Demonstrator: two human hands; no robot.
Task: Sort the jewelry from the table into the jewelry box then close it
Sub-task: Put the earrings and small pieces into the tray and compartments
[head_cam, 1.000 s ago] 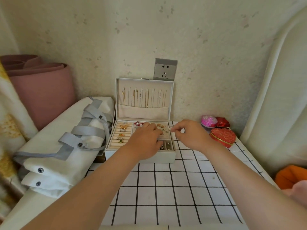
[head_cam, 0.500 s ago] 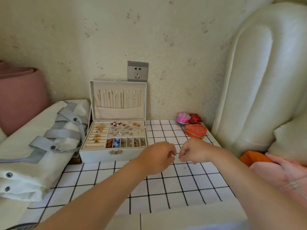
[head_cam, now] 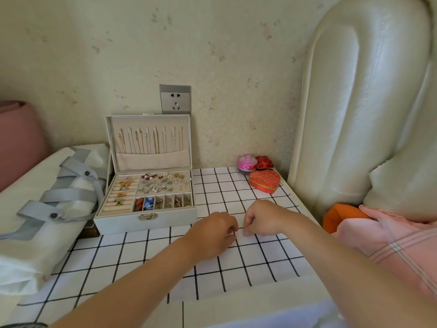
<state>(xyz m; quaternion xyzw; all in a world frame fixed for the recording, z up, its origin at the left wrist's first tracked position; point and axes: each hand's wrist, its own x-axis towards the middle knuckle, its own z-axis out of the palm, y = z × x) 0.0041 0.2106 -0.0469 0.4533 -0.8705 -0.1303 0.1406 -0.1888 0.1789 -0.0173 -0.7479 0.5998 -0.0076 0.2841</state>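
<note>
Both hands are low over the grid tablecloth, just near-right of the jewelry box.
- left hand: fingers curled, thumb and fingertips pinched, pointing right.
- right hand: same curl, fingertips pointing left, almost touching the left hand's.
- Anything held between the fingertips is too small to see, so I can't tell what either hand grips, if anything.

The box sits at the far left of the table. Its lid stands upright against the wall, below the wall outlet.
- Thin chain necklaces hang in a row inside the lid, above a fabric pocket.
- Tray, left section: rings in the roll slots.
- Far-right pad: studs and earrings.
- Near-right row: small divided cells with mixed pieces, one orange and one blue.
- The front latch is undone, and any marking on it is too small to read.

Around the box:
- Far right on the table: red heart-shaped box, with a pink round case and a small red case behind it.
- Left of the table: white folded bag with grey straps.
- Right: cream padded headboard.
</note>
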